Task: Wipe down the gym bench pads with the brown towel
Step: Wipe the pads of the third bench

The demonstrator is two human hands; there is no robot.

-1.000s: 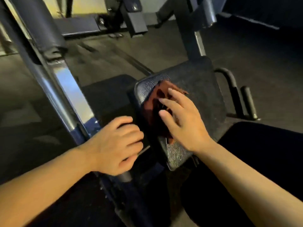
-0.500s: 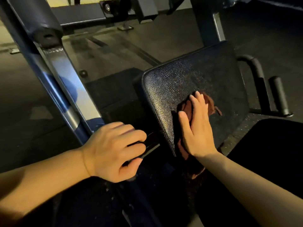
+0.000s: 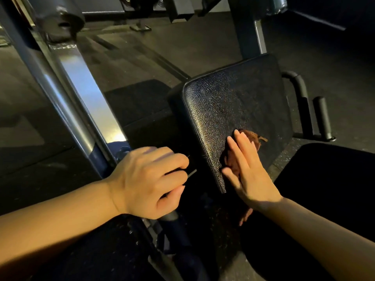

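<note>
A black textured bench pad [image 3: 229,100] stands tilted in the middle of the view. My right hand [image 3: 249,171] lies flat with straight fingers on the brown towel [image 3: 252,136], pressing it against the pad's lower part. Most of the towel is hidden under the hand; a bit hangs below the wrist. My left hand [image 3: 150,179] curls around a dark bar of the machine frame just left of the pad's lower edge.
A shiny metal frame post [image 3: 67,92] slants down the left side. Black padded handles [image 3: 322,118] stick out to the right of the pad. A dark upright post [image 3: 249,31] rises behind it. Dark rubber floor [image 3: 203,47] lies beyond.
My right hand has slid the towel from the pad's upper left down to its lower part. The left hand has kept its grip on the frame bar.
</note>
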